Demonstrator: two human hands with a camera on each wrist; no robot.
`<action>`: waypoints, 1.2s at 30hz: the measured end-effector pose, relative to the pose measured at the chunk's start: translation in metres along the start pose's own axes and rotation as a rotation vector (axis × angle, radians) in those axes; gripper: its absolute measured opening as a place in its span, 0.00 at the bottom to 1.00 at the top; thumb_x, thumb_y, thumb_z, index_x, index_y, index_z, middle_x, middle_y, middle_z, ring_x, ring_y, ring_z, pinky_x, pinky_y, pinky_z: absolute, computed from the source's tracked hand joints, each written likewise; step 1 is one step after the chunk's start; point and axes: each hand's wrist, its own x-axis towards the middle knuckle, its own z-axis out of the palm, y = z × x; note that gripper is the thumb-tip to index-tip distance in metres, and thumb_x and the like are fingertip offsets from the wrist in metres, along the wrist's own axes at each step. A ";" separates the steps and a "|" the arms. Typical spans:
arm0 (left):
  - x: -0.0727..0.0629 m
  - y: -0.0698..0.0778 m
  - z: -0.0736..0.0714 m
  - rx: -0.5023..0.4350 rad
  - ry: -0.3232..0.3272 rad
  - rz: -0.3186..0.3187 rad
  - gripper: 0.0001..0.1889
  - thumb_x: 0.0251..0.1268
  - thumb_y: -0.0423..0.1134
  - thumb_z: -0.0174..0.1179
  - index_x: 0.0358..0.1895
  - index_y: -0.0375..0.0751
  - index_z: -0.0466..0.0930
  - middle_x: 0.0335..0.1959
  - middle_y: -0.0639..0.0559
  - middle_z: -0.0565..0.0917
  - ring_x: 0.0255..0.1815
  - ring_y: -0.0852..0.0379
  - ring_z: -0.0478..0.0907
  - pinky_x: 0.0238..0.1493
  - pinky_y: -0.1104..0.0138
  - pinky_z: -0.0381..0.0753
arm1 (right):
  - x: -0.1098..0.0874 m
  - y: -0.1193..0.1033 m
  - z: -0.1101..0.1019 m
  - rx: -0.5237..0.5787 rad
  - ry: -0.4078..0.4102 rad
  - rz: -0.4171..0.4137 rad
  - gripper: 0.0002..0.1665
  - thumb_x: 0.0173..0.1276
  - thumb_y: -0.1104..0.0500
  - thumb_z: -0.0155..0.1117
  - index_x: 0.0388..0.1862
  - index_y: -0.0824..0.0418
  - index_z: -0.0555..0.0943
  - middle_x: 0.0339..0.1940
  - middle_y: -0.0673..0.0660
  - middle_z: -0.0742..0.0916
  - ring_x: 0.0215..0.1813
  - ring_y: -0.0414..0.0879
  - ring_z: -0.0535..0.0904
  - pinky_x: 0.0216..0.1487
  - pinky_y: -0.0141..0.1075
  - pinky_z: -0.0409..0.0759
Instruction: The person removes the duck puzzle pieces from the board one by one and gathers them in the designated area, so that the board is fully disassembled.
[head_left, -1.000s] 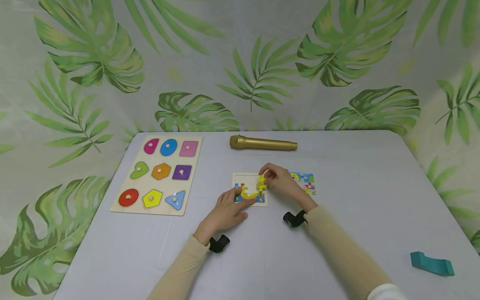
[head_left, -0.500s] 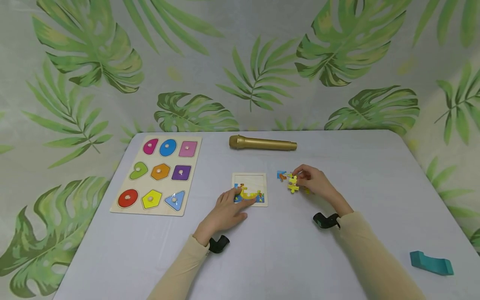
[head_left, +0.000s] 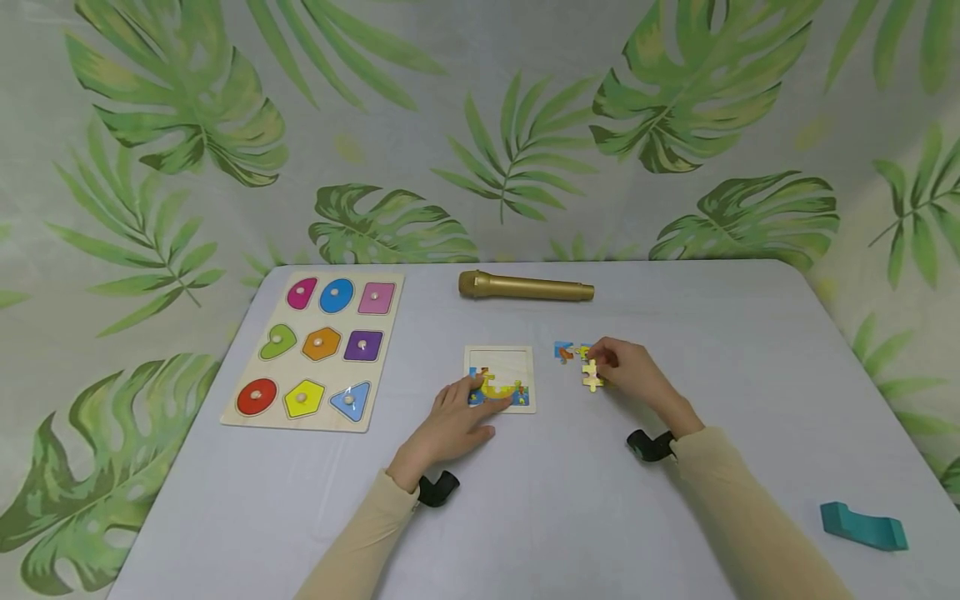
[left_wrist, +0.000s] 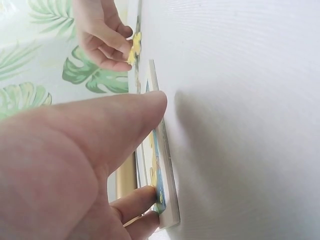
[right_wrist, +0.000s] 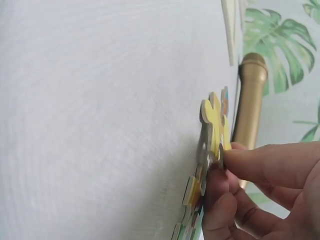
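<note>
My left hand [head_left: 448, 423] rests at the lower left of a small wooden jigsaw tray [head_left: 530, 362], fingers and thumb extended over it. Blue and yellow pieces fill the tray's lower part, while bare wood shows above. To the right of the tray, my right hand [head_left: 636, 373] pinches a yellow jigsaw piece [head_left: 592, 377] between thumb and fingers. Close to that hand lie loose jigsaw pieces [head_left: 563, 352], partly hidden by it. The right wrist view shows the yellow piece [right_wrist: 212, 122] tilted on edge, just over the loose ones.
A shape board [head_left: 330, 372] with knobbed pieces lies at the left of the table. Behind the tray is a gold microphone [head_left: 527, 287]. A teal curved block [head_left: 864, 527] sits near the right front. Leaf-patterned cloth [head_left: 517, 158] hangs behind the table.
My right hand has carried the yellow jigsaw piece rightward from over the tray to beside the loose pieces, then turned it slightly. My left hand has stayed in place.
</note>
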 end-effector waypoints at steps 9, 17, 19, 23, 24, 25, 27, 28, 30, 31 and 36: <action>-0.002 0.002 -0.003 -0.011 -0.009 0.002 0.23 0.69 0.40 0.57 0.67 0.49 0.72 0.71 0.32 0.55 0.72 0.37 0.49 0.68 0.43 0.47 | 0.002 0.002 0.006 -0.115 0.017 -0.052 0.09 0.60 0.74 0.58 0.39 0.68 0.80 0.29 0.56 0.78 0.32 0.49 0.71 0.33 0.39 0.71; -0.008 -0.008 -0.005 -0.035 0.000 -0.001 0.21 0.69 0.40 0.56 0.65 0.48 0.73 0.72 0.37 0.55 0.72 0.39 0.50 0.69 0.46 0.46 | 0.002 -0.013 0.009 0.006 0.070 -0.123 0.08 0.60 0.74 0.60 0.38 0.68 0.80 0.30 0.58 0.80 0.34 0.50 0.74 0.36 0.39 0.74; -0.012 -0.011 -0.006 -0.031 0.007 0.000 0.21 0.69 0.39 0.56 0.65 0.47 0.74 0.72 0.37 0.57 0.72 0.39 0.51 0.69 0.46 0.47 | 0.003 -0.021 0.012 0.059 0.060 -0.149 0.08 0.61 0.75 0.60 0.38 0.69 0.80 0.32 0.59 0.82 0.35 0.50 0.76 0.37 0.39 0.76; -0.019 -0.016 -0.009 -0.044 0.015 -0.014 0.21 0.69 0.39 0.56 0.65 0.45 0.73 0.71 0.38 0.60 0.72 0.38 0.52 0.68 0.45 0.48 | 0.009 -0.038 0.023 0.107 0.008 -0.177 0.07 0.63 0.73 0.61 0.40 0.68 0.80 0.34 0.59 0.83 0.37 0.49 0.77 0.39 0.39 0.77; -0.020 -0.016 -0.010 -0.051 0.015 -0.017 0.22 0.70 0.39 0.56 0.65 0.44 0.73 0.70 0.38 0.60 0.72 0.38 0.51 0.68 0.44 0.48 | 0.012 -0.043 0.027 0.115 -0.008 -0.181 0.07 0.63 0.72 0.61 0.40 0.68 0.81 0.34 0.59 0.83 0.37 0.48 0.77 0.40 0.39 0.77; -0.021 -0.017 -0.010 -0.058 0.014 -0.019 0.22 0.70 0.39 0.56 0.65 0.44 0.73 0.70 0.38 0.60 0.72 0.37 0.51 0.68 0.44 0.47 | 0.014 -0.047 0.030 0.122 -0.024 -0.184 0.07 0.64 0.72 0.61 0.40 0.67 0.81 0.34 0.59 0.82 0.38 0.48 0.77 0.41 0.39 0.77; -0.022 -0.017 -0.011 -0.067 0.010 -0.026 0.22 0.70 0.40 0.56 0.66 0.45 0.73 0.70 0.38 0.61 0.72 0.37 0.51 0.69 0.44 0.47 | 0.018 -0.057 0.038 0.140 -0.056 -0.190 0.07 0.64 0.71 0.61 0.40 0.66 0.81 0.35 0.59 0.83 0.38 0.48 0.77 0.42 0.40 0.77; -0.023 -0.017 -0.011 -0.071 0.010 -0.030 0.22 0.70 0.40 0.56 0.66 0.45 0.73 0.70 0.39 0.61 0.72 0.37 0.51 0.69 0.43 0.47 | 0.020 -0.062 0.042 0.149 -0.073 -0.199 0.07 0.64 0.71 0.60 0.41 0.66 0.80 0.36 0.58 0.83 0.39 0.48 0.77 0.43 0.40 0.77; -0.023 -0.017 -0.011 -0.075 0.007 -0.039 0.22 0.70 0.40 0.56 0.65 0.45 0.73 0.70 0.39 0.62 0.72 0.37 0.52 0.68 0.43 0.47 | 0.025 -0.071 0.050 0.158 -0.103 -0.210 0.08 0.64 0.71 0.60 0.41 0.66 0.80 0.37 0.57 0.83 0.39 0.48 0.78 0.44 0.41 0.77; -0.022 -0.017 -0.011 -0.077 0.007 -0.043 0.21 0.70 0.40 0.56 0.65 0.45 0.73 0.70 0.39 0.62 0.72 0.37 0.52 0.68 0.42 0.47 | 0.027 -0.075 0.054 0.167 -0.119 -0.217 0.08 0.64 0.71 0.59 0.41 0.66 0.80 0.38 0.58 0.83 0.40 0.49 0.78 0.44 0.40 0.77; -0.020 -0.016 -0.013 -0.070 0.015 -0.041 0.20 0.70 0.40 0.56 0.64 0.44 0.75 0.67 0.38 0.65 0.69 0.39 0.58 0.66 0.41 0.51 | 0.038 -0.088 0.072 0.198 -0.176 -0.223 0.12 0.62 0.72 0.56 0.44 0.66 0.80 0.44 0.57 0.83 0.41 0.47 0.76 0.45 0.38 0.76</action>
